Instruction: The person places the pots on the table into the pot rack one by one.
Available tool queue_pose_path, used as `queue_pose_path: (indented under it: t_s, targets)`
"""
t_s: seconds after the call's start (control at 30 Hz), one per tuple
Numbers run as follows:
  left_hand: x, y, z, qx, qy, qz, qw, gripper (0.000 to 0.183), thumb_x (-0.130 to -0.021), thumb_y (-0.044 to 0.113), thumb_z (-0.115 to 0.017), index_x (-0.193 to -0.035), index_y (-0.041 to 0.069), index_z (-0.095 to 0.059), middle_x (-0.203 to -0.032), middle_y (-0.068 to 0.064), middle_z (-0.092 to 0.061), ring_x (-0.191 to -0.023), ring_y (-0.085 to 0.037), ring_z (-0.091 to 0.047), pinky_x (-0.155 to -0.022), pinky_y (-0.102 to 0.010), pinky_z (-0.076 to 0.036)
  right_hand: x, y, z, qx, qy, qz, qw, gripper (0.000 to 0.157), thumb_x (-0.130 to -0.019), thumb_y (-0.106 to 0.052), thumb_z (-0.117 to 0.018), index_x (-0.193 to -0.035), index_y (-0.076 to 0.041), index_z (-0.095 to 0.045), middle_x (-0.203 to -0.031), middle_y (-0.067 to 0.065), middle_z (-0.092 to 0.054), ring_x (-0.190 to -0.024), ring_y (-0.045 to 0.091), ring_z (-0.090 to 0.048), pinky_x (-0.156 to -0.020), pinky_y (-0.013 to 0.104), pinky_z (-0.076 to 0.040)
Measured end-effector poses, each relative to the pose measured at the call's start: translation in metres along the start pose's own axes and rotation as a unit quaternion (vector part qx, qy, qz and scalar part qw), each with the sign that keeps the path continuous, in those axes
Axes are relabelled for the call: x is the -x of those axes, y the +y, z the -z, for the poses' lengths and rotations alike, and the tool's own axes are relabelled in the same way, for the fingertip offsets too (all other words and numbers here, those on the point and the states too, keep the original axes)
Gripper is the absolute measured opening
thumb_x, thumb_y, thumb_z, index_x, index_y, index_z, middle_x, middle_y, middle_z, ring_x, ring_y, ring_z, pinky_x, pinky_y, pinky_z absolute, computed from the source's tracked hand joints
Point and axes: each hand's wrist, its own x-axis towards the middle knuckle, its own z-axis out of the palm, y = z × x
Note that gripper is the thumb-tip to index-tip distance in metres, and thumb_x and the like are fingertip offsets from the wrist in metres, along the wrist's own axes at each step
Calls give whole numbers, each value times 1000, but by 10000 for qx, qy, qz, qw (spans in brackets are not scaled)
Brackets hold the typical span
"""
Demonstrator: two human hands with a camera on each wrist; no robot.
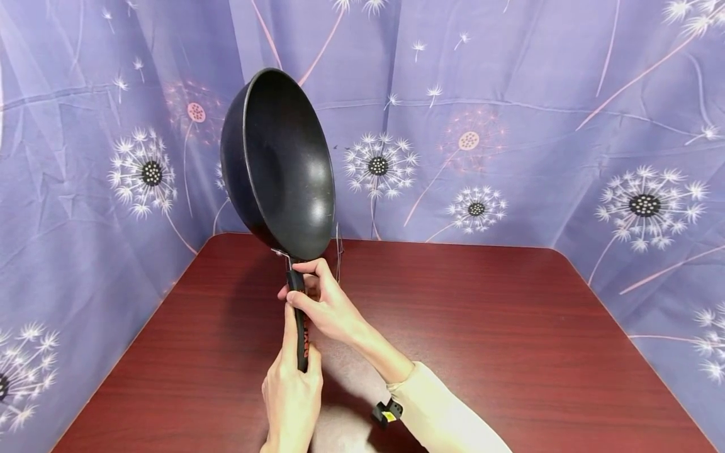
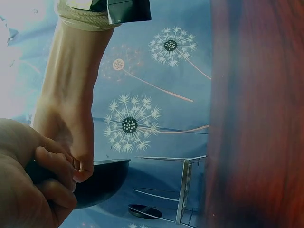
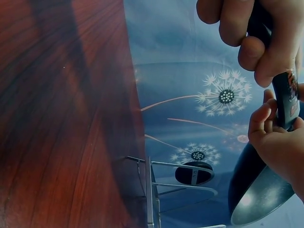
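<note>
A black wok (image 1: 283, 163) is held up above the table with its bowl raised and its hollow side turned to the right. Near the bowl, my right hand (image 1: 328, 308) holds the upper part of the black handle (image 1: 300, 321) with thumb and fingers. Lower down, my left hand (image 1: 291, 390) grips the handle's end, one finger stretched along its side. Curled fingers of the left hand (image 2: 38, 180) show in the left wrist view. In the right wrist view the right hand (image 3: 278, 142) sits between the left hand and the bowl.
Beyond the wok stands a metal wire rack (image 2: 183, 190) with a black oval piece (image 3: 194, 173) beside it. The reddish-brown table (image 1: 481, 314) ends at a lilac curtain (image 1: 510, 82) with dandelion prints. A small black device (image 1: 387, 412) hangs at my right sleeve.
</note>
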Motion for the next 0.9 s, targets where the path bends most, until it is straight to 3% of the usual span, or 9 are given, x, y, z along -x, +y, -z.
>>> queue_pose_path:
  t_s: [0.23, 0.4, 0.57, 0.9]
  targets:
    - [0, -2, -2, -55, 0, -22, 10000, 80, -85, 2, -65, -154, 32, -37, -79, -8, -72, -60, -33, -60, -54, -46, -43, 0, 5, 1, -101, -11, 50, 9999, 40, -97, 0, -52, -132, -8, -34, -109, 30, -67, -75, 8, -62, -59, 25, -50]
    - [0, -3, -3, -99, -26, -52, 9999, 79, -85, 2, -66, -153, 30, -39, -87, -7, -75, -61, -32, -62, -52, -45, -43, 2, 7, 2, -123, 50, 47, 9999, 38, -98, 0, -51, -131, -6, -33, -109, 32, -66, -77, 7, -60, -60, 21, -50]
    - [0, -3, -3, -213, -185, 8, 9996, 79, -85, 3, -65, -154, 33, -38, -82, -6, -73, -59, -31, -60, -52, -45, -43, 5, 10, 2, -147, 108, -40, 9998, 38, -98, -1, -50, -131, -6, -33, -111, 32, -65, -76, 7, -59, -57, 21, -48]
    - [-1, -1, -2, -285, -236, -114, 9993, 81, -84, 1, -65, -154, 32, -38, -84, -8, -74, -58, -35, -60, -50, -47, -43, 6, 12, 3, -2, 391, -97, 9992, 37, -96, -1, -52, -129, -7, -36, -108, 30, -68, -78, 8, -60, -55, 21, -47]
